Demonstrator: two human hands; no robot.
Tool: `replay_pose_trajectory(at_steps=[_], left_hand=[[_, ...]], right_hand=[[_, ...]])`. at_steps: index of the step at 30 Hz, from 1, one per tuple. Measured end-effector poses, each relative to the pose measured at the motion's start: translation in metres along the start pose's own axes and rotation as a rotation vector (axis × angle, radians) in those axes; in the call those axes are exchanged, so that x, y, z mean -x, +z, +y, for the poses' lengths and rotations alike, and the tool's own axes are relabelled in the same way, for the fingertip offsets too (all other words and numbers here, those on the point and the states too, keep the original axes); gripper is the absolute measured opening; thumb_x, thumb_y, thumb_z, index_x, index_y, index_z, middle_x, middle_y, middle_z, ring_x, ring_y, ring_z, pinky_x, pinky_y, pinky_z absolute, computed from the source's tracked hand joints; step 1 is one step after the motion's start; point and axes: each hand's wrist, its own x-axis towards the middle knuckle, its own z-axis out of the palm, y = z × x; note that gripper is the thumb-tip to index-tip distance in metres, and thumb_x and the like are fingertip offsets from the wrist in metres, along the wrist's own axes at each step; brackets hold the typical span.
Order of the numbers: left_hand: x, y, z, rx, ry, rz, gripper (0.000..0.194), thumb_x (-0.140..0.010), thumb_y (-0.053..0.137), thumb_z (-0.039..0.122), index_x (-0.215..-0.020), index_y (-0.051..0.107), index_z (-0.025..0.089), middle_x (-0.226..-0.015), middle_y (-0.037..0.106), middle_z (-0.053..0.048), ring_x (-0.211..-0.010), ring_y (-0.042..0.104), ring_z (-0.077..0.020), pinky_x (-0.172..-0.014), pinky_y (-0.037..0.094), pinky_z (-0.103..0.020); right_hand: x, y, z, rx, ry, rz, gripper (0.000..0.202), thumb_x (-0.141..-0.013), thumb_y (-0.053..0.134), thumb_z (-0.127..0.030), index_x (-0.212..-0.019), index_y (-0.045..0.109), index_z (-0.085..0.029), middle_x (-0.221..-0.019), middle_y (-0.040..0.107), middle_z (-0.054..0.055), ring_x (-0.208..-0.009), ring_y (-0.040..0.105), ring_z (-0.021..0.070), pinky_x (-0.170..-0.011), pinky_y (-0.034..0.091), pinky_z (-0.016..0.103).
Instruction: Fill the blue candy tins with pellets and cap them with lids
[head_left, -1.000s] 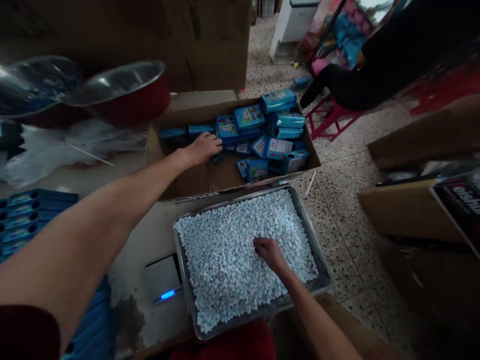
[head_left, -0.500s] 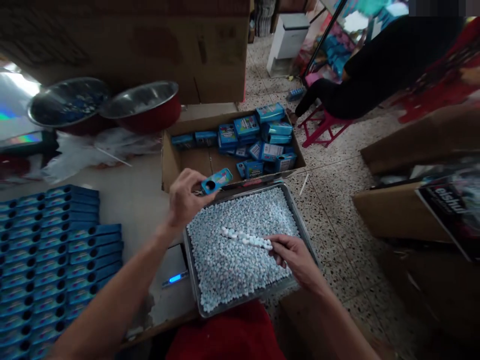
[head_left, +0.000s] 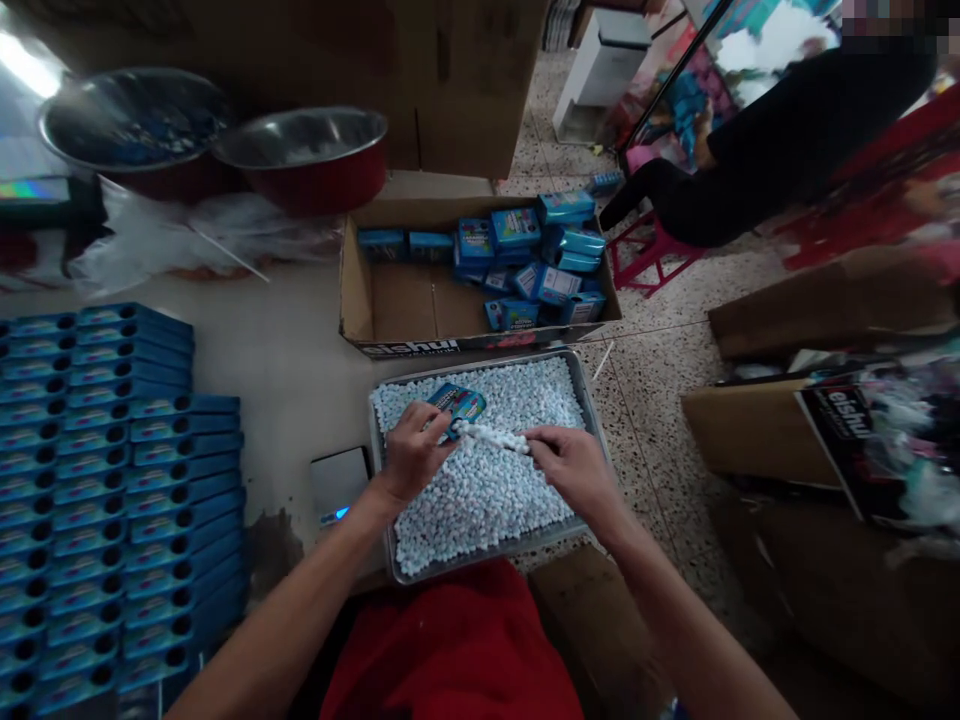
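Note:
My left hand (head_left: 414, 455) grips a small blue candy box (head_left: 463, 403), tilted over the tray, its round hole facing right. In my right hand (head_left: 576, 468) is the end of a narrow scoop (head_left: 496, 438) heaped with a row of white and pale blue candies. The scoop's far tip meets the box at its hole; whether it goes inside is too blurred to tell. Below both hands lies a metal tray (head_left: 598, 420) full of small candies (head_left: 480, 510). The scoop itself is mostly hidden under its load.
Behind the tray, a cardboard box (head_left: 397, 305) contains several blue boxes (head_left: 516, 228). Rows of blue boxes with holes (head_left: 161, 470) stand at left, near a small scale (head_left: 339, 480). Two metal bowls (head_left: 311, 150) sit farther back. Another person (head_left: 810, 140) sits on a pink stool (head_left: 656, 255).
My left hand has brought the blue box down and right over the candies, turning it. The loaded scoop has risen slightly to meet it. The camera view has shifted.

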Motion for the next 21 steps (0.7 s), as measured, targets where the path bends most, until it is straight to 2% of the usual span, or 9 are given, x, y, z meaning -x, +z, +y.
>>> replay_pose_trajectory(at_steps=[2,5,7,9,11,13,15,18,21], left_hand=[[0.005,0.012,-0.001,-0.033,-0.005,-0.052,0.009,-0.084,0.071,0.026,-0.092,0.067,0.024,-0.093,0.067,-0.007,-0.096,0.063,-0.0261,-0.084,0.053,-0.038],[0.008,0.024,-0.001,-0.055,-0.051,-0.092,0.014,-0.079,0.073,0.023,-0.091,0.065,0.024,-0.099,0.066,-0.009,-0.100,0.062,-0.0279,-0.087,0.054,-0.039],[0.003,0.023,-0.001,-0.043,-0.062,-0.122,0.031,-0.076,0.075,0.022,-0.105,0.064,0.022,-0.115,0.065,-0.011,-0.112,0.061,-0.0298,-0.091,0.054,-0.039],[-0.009,0.017,-0.002,-0.028,-0.007,-0.195,0.052,-0.077,0.072,0.021,-0.127,0.058,0.023,-0.136,0.058,-0.013,-0.124,0.057,-0.0305,-0.091,0.054,-0.037],[-0.025,0.008,-0.005,-0.035,0.098,-0.326,0.066,-0.080,0.066,0.018,-0.143,0.049,0.029,-0.151,0.047,-0.010,-0.126,0.057,-0.0296,-0.085,0.055,-0.035],[-0.044,0.001,-0.010,-0.054,0.202,-0.481,0.068,-0.081,0.061,0.015,-0.145,0.048,0.035,-0.158,0.040,-0.006,-0.118,0.063,-0.0285,-0.079,0.055,-0.033],[-0.058,-0.003,-0.016,-0.068,0.247,-0.603,0.061,-0.081,0.062,0.017,-0.138,0.056,0.036,-0.158,0.039,-0.006,-0.106,0.068,-0.0272,-0.075,0.055,-0.033],[-0.068,-0.005,-0.028,-0.046,0.218,-0.714,0.060,-0.075,0.072,0.025,-0.134,0.060,0.032,-0.154,0.039,-0.010,-0.094,0.069,-0.0253,-0.072,0.055,-0.033],[-0.065,-0.009,-0.040,0.029,0.237,-0.767,0.071,-0.074,0.071,0.016,-0.140,0.054,0.034,-0.152,0.039,-0.011,-0.090,0.068,-0.0209,-0.069,0.052,-0.029]], right_hand=[[-0.011,0.022,-0.008,0.221,-0.107,0.036,0.024,-0.083,0.056,-0.022,-0.086,0.081,-0.024,-0.076,0.075,0.004,-0.073,0.068,0.0226,-0.069,0.048,0.031],[-0.024,0.046,-0.023,0.432,-0.144,0.008,0.025,-0.081,0.057,-0.014,-0.085,0.081,-0.022,-0.076,0.075,0.008,-0.075,0.068,0.0255,-0.074,0.046,0.034],[-0.022,0.042,-0.027,0.462,-0.141,-0.020,0.027,-0.082,0.056,-0.013,-0.087,0.081,-0.021,-0.076,0.075,0.008,-0.074,0.068,0.0251,-0.073,0.045,0.034],[-0.008,0.018,-0.017,0.399,-0.120,-0.019,0.028,-0.086,0.054,-0.018,-0.094,0.080,-0.024,-0.080,0.076,0.006,-0.073,0.067,0.0233,-0.070,0.044,0.032],[0.012,-0.016,0.013,0.294,-0.045,0.004,0.028,-0.090,0.053,-0.027,-0.101,0.079,-0.027,-0.084,0.077,0.003,-0.071,0.066,0.0215,-0.066,0.045,0.031],[0.030,-0.043,0.060,0.265,0.049,0.035,0.028,-0.090,0.053,-0.033,-0.100,0.079,-0.028,-0.087,0.077,0.003,-0.074,0.067,0.0226,-0.069,0.047,0.033],[0.039,-0.048,0.114,0.284,0.152,0.152,0.029,-0.087,0.052,-0.033,-0.094,0.080,-0.025,-0.089,0.078,0.006,-0.083,0.068,0.0260,-0.075,0.048,0.036],[0.028,-0.006,0.171,0.125,0.252,0.265,0.029,-0.081,0.056,-0.036,-0.088,0.080,-0.020,-0.084,0.077,0.009,-0.080,0.067,0.0273,-0.074,0.048,0.037],[-0.002,0.059,0.180,-0.167,0.232,0.188,0.032,-0.082,0.059,-0.039,-0.089,0.079,-0.015,-0.086,0.077,0.009,-0.080,0.065,0.0243,-0.073,0.047,0.033]])
